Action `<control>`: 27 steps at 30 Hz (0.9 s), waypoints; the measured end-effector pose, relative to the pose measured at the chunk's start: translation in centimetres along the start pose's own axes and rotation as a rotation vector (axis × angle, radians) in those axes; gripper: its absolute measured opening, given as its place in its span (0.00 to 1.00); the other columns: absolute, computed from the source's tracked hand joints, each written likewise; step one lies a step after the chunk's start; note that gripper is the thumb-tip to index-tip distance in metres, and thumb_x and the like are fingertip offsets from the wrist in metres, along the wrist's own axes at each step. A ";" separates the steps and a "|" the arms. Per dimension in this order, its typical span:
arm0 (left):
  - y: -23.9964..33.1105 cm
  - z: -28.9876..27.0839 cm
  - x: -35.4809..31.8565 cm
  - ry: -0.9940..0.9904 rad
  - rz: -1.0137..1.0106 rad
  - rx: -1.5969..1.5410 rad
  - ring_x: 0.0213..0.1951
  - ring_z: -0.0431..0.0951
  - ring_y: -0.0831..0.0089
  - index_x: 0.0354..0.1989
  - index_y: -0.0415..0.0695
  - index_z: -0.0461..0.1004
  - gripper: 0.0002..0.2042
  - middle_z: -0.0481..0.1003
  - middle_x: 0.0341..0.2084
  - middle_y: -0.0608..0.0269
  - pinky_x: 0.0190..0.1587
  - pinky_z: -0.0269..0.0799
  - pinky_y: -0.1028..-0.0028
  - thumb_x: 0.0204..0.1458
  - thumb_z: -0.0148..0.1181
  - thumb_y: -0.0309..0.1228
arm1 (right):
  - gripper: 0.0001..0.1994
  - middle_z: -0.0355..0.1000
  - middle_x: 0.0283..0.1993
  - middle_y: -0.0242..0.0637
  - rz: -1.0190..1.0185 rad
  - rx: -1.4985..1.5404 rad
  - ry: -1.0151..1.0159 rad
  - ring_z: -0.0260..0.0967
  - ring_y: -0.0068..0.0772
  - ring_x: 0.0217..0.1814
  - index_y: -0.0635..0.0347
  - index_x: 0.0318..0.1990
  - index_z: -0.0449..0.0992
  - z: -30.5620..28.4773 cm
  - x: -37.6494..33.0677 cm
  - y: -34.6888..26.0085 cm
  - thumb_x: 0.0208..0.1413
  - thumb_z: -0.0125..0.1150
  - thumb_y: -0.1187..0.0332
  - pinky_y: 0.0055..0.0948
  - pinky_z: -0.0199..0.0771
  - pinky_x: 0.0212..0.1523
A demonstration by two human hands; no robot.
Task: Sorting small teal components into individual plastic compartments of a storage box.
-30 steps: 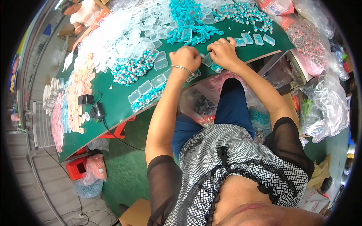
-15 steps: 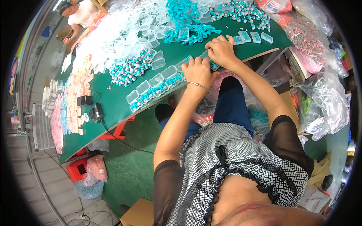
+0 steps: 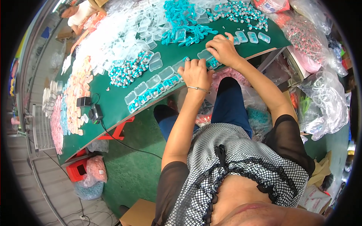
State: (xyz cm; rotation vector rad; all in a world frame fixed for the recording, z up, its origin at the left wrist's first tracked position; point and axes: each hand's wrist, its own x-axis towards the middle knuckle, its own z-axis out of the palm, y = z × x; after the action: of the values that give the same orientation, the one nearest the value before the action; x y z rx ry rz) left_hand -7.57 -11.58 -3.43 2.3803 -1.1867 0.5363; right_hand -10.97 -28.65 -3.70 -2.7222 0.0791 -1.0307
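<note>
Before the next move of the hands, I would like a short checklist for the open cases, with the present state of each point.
1. Open clear cases lined up near the table's edge: ok.
2. Teal pieces in the cases left of the left hand: ok, visible.
3. Left hand over the row: ok.
4. Right hand touching the row's right end: cannot tell, only close.
5. Case contents under the left hand: cannot tell, hidden.
6. Black cable away from the cases: ok.
</note>
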 end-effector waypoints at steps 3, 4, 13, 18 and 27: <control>0.1 0.1 -0.4 0.008 -0.022 -0.012 0.39 0.71 0.64 0.36 0.51 0.76 0.21 0.75 0.31 0.65 0.42 0.56 0.59 0.30 0.71 0.41 | 0.03 0.71 0.29 0.28 0.008 0.028 -0.010 0.67 0.29 0.42 0.52 0.30 0.75 -0.3 -0.6 0.6 0.47 0.62 0.68 0.50 0.48 0.58; 0.2 0.2 -0.5 0.034 -0.022 -0.012 0.39 0.71 0.65 0.35 0.51 0.77 0.20 0.75 0.30 0.66 0.42 0.56 0.59 0.30 0.71 0.40 | 0.04 0.71 0.29 0.28 0.006 0.042 -0.007 0.67 0.30 0.42 0.52 0.30 0.75 -0.4 -0.7 0.7 0.47 0.63 0.68 0.50 0.48 0.58; 0.8 1.6 -1.5 0.203 0.068 0.038 0.35 0.69 0.68 0.33 0.49 0.75 0.15 0.72 0.28 0.68 0.40 0.56 0.61 0.35 0.66 0.36 | 0.04 0.72 0.31 0.30 -0.128 0.045 0.130 0.68 0.32 0.42 0.54 0.30 0.75 -1.5 -1.7 0.6 0.46 0.63 0.68 0.44 0.52 0.56; 1.2 2.5 -2.2 0.289 0.090 0.143 0.34 0.69 0.71 0.37 0.48 0.75 0.12 0.70 0.29 0.70 0.39 0.56 0.64 0.42 0.60 0.34 | 0.04 0.72 0.31 0.27 -0.156 0.078 0.167 0.68 0.29 0.41 0.53 0.30 0.74 -2.1 -2.8 0.2 0.47 0.62 0.68 0.42 0.51 0.55; 1.2 3.4 -3.5 0.233 0.055 0.200 0.41 0.68 0.67 0.46 0.46 0.72 0.18 0.70 0.38 0.66 0.42 0.54 0.64 0.43 0.58 0.32 | 0.07 0.73 0.35 0.37 -0.162 0.273 0.127 0.70 0.40 0.42 0.59 0.33 0.73 -2.8 -4.8 -1.4 0.45 0.62 0.72 0.38 0.65 0.47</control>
State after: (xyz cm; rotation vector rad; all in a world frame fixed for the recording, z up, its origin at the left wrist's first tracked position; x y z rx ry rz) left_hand -10.00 -11.72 -7.80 2.3707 -1.1418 0.9633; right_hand -16.50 -27.18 -4.47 -2.4470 -0.2467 -1.1625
